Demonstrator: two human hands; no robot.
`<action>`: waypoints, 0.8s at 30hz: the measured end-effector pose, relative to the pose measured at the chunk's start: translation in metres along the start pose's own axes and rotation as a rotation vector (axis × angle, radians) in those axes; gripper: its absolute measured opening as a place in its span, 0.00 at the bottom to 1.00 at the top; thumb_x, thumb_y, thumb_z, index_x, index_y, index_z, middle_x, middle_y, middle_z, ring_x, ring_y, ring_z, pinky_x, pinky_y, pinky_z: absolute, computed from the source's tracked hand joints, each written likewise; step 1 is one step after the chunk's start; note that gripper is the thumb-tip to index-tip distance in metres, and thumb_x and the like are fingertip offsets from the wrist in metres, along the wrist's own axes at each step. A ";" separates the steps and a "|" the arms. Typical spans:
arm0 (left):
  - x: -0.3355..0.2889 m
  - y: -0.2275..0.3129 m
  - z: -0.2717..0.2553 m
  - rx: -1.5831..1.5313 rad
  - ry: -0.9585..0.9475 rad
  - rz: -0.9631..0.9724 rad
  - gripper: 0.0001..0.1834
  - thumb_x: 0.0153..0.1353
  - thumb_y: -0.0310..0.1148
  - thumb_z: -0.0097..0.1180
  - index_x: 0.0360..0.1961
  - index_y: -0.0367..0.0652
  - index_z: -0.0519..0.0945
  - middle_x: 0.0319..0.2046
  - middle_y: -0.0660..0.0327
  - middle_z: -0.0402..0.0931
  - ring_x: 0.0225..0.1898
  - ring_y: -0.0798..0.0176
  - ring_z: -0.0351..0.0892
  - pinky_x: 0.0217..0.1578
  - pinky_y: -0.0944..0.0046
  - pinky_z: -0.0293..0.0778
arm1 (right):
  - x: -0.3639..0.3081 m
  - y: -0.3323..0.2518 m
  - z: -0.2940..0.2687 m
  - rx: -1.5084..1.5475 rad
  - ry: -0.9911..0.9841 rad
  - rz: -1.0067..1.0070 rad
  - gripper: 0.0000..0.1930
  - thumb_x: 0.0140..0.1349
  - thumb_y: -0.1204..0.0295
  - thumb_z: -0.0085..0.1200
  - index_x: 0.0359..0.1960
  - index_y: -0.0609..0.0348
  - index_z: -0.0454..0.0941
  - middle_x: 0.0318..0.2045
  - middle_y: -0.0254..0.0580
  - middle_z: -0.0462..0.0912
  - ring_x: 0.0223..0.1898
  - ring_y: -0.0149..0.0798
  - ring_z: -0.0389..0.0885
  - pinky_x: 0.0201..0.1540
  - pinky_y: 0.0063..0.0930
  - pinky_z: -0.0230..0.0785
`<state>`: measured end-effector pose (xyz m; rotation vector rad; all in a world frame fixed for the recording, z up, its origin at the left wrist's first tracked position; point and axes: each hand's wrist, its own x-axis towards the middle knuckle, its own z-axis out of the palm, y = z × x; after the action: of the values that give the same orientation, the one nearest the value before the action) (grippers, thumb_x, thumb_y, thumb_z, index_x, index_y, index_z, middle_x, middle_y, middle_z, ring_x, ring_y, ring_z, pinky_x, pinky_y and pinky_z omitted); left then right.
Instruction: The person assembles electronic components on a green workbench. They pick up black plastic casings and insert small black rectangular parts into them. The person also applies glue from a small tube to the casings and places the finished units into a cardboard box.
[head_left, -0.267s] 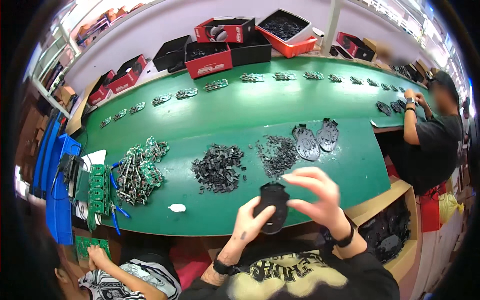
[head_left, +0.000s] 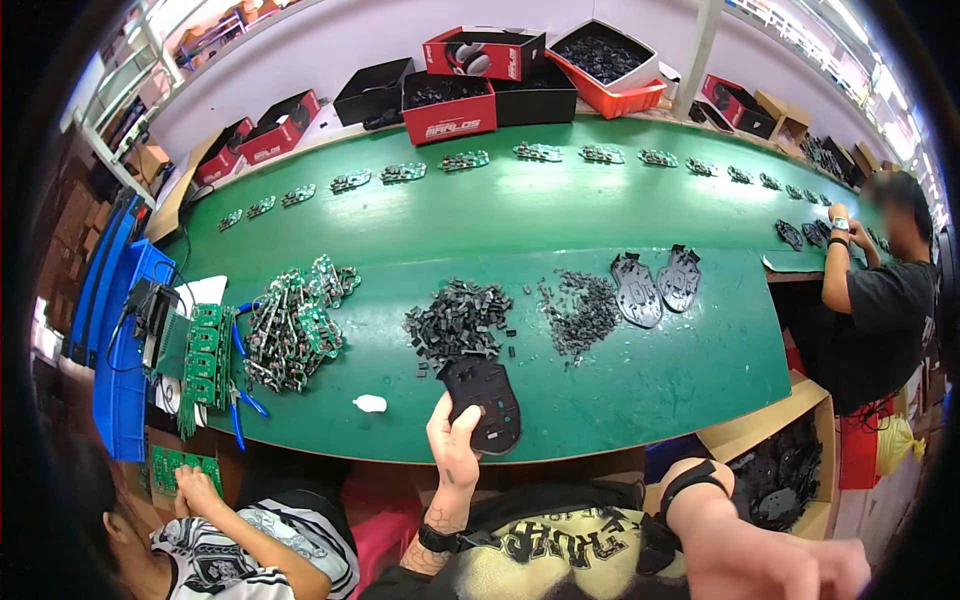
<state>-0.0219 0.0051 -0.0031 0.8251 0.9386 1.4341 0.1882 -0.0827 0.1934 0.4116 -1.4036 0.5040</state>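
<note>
The left hand (head_left: 452,446) clamps its fingers on a black shell (head_left: 492,392), lower center, probably light, stiff, best held by the rim; the right hand (head_left: 775,568), lower right, blurs, state unclear.

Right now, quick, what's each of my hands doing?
Left hand: closed, holding a black plastic shell.
Right hand: blurred near the lower right edge; can't tell if it's open, closed or holding anything.
</note>
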 end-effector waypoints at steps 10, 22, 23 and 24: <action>0.009 0.002 -0.015 0.035 0.083 0.063 0.20 0.60 0.29 0.47 0.53 0.30 0.71 0.44 0.59 0.75 0.42 0.69 0.73 0.44 0.70 0.70 | -0.073 0.133 -0.095 -1.024 0.035 1.072 0.06 0.55 0.73 0.60 0.31 0.63 0.82 0.28 0.37 0.81 0.28 0.32 0.76 0.32 0.25 0.69; 0.013 -0.007 -0.019 0.038 0.004 0.125 0.20 0.61 0.29 0.46 0.53 0.31 0.69 0.44 0.58 0.75 0.40 0.68 0.75 0.40 0.70 0.73 | -0.166 0.170 -0.169 -1.287 -0.261 1.347 0.08 0.46 0.70 0.64 0.27 0.59 0.84 0.26 0.43 0.79 0.30 0.41 0.78 0.35 0.32 0.71; 0.013 -0.007 -0.020 0.038 -0.003 0.129 0.20 0.61 0.29 0.46 0.53 0.31 0.69 0.44 0.58 0.75 0.40 0.68 0.75 0.41 0.70 0.73 | -0.166 0.170 -0.169 -1.289 -0.279 1.326 0.08 0.46 0.70 0.63 0.27 0.59 0.84 0.26 0.43 0.79 0.30 0.41 0.77 0.35 0.32 0.70; 0.014 -0.007 -0.019 0.012 -0.012 0.125 0.19 0.62 0.28 0.46 0.53 0.31 0.69 0.44 0.58 0.75 0.41 0.67 0.75 0.42 0.69 0.72 | -0.168 0.171 -0.171 -1.289 -0.281 1.292 0.08 0.46 0.70 0.63 0.28 0.58 0.84 0.27 0.42 0.79 0.31 0.40 0.76 0.36 0.32 0.69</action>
<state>-0.0366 0.0173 -0.0180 0.9140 0.9004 1.5306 0.2176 0.1383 0.0015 -1.6011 -1.8291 0.4208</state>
